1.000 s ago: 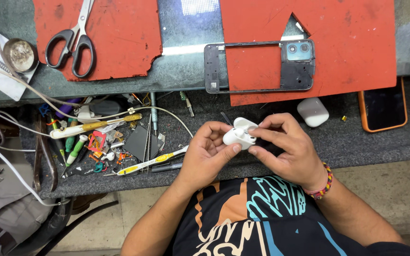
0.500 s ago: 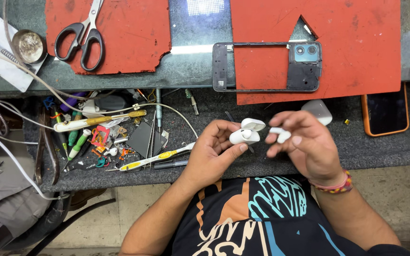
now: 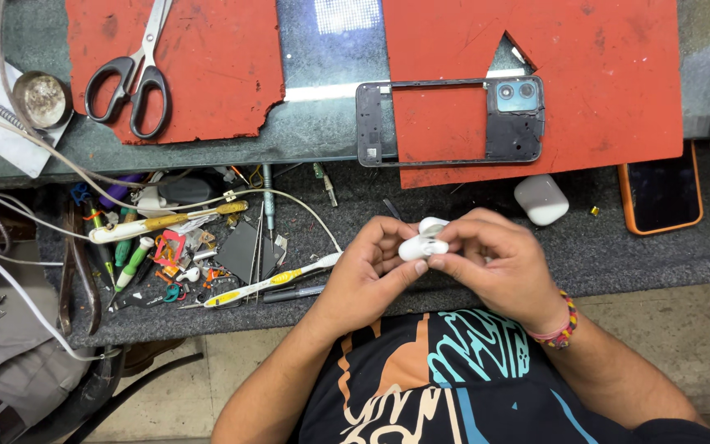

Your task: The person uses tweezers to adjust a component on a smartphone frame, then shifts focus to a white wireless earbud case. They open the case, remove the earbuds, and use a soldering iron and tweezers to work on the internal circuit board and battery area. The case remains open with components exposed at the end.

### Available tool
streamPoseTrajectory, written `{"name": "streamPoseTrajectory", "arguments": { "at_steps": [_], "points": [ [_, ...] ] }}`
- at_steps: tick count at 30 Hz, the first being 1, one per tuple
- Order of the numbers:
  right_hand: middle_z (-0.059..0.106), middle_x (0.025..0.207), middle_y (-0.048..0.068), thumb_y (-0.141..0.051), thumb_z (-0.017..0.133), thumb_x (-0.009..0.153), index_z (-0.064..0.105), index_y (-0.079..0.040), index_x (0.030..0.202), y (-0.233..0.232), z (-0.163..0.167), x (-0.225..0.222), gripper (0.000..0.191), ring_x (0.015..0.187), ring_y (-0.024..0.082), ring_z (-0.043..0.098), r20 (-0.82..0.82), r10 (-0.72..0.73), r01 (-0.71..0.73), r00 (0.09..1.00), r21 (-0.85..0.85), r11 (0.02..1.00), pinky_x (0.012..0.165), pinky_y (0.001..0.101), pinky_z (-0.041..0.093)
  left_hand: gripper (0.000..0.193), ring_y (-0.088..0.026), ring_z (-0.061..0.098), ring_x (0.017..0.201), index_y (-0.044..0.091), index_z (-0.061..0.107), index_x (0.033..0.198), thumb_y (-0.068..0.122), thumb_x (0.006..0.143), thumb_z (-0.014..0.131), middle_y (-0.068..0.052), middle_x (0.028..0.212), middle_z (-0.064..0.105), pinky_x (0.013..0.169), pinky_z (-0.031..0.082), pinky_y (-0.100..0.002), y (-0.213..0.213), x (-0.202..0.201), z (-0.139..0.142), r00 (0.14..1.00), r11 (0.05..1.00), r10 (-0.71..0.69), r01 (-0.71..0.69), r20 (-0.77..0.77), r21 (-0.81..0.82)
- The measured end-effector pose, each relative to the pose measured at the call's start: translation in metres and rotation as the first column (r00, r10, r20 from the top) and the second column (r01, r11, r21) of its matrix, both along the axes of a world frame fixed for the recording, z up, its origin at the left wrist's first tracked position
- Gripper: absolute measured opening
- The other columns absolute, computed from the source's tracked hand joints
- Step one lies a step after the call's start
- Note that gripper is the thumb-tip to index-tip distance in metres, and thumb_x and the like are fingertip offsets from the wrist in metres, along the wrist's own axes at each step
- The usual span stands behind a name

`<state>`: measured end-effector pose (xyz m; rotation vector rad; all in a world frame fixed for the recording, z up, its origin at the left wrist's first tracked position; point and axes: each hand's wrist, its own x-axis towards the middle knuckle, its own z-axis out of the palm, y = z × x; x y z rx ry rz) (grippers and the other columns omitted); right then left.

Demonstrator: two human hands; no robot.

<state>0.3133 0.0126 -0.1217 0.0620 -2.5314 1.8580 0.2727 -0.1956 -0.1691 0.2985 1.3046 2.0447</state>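
Observation:
Both hands meet over the near edge of the bench around a small white earbud case (image 3: 422,241) with its lid up. My left hand (image 3: 367,267) cups the case from the left and below. My right hand (image 3: 499,263) closes over it from the right, fingertips pinching at the case's opening; whether an earbud is between them is hidden. A second white earbud case (image 3: 541,199) lies shut on the dark mat just beyond my right hand.
A black phone frame with camera module (image 3: 452,121) lies on a red mat (image 3: 585,74). Scissors (image 3: 137,70) rest on another red mat. A phone in an orange case (image 3: 660,189) sits at right. Screwdrivers, tweezers and cables (image 3: 166,247) clutter the left.
My right hand, which had pulled away to the right with a small white piece, has come back onto the case. The left hand has kept its hold.

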Motion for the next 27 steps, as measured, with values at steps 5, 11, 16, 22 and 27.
{"name": "streamPoseTrajectory", "arguments": {
  "at_steps": [5,11,16,22,27],
  "points": [
    [0.063,0.085,0.003,-0.012,0.079,0.081,0.074,-0.004,0.097,0.017,0.011,-0.010,0.018,0.057,0.010,0.049,0.194,-0.083,0.029,0.978,0.268,0.963,0.054,0.0256,0.040,0.033,-0.022,0.065,0.119,0.002,0.044,0.126,-0.003,0.099,0.062,-0.020,0.126,0.066,0.105,0.053,-0.034,-0.004,-0.004,-0.002,0.994,0.994,0.104,-0.105,0.034,0.042],
    [0.072,0.096,0.009,-0.024,0.078,0.082,0.076,-0.006,0.101,0.015,0.016,-0.017,0.026,0.086,0.028,0.066,-0.049,0.135,-0.081,0.990,0.587,0.805,0.076,0.0384,0.053,0.022,-0.036,0.064,0.128,0.002,0.040,0.116,0.008,0.098,0.050,-0.028,0.135,0.061,0.111,0.053,-0.051,-0.013,-0.013,0.001,0.932,0.915,0.082,-0.211,0.353,0.344],
    [0.072,0.097,0.012,-0.026,0.079,0.080,0.073,-0.005,0.108,-0.012,0.013,-0.016,0.035,0.088,0.031,0.069,-0.052,0.172,-0.102,0.984,0.623,0.775,0.076,0.0407,0.055,0.020,-0.041,0.066,0.124,0.003,0.040,0.115,0.019,0.108,0.052,-0.034,0.127,0.064,0.104,0.059,-0.053,-0.016,-0.012,0.004,0.922,0.849,0.024,-0.222,0.386,0.479],
    [0.072,0.097,0.012,-0.015,0.077,0.073,0.071,-0.008,0.115,-0.019,0.006,-0.018,0.043,0.088,0.035,0.070,0.052,0.154,-0.154,0.987,0.603,0.783,0.072,0.0452,0.057,0.047,-0.023,0.068,0.111,0.003,0.039,0.145,0.010,0.104,0.061,-0.020,0.125,0.064,0.084,0.064,-0.034,-0.011,-0.011,0.037,0.989,0.982,-0.130,0.118,0.074,0.147],
    [0.072,0.083,0.013,-0.016,0.079,0.069,0.072,-0.009,0.100,-0.014,-0.004,-0.015,0.033,0.079,0.036,0.071,0.043,0.213,-0.199,0.976,0.567,0.800,0.067,0.0472,0.057,0.053,-0.015,0.066,0.113,0.002,0.041,0.148,0.013,0.102,0.063,-0.011,0.145,0.057,0.077,0.063,-0.028,0.012,-0.035,0.063,0.989,0.994,-0.108,0.108,-0.105,-0.002]
  ]
}}
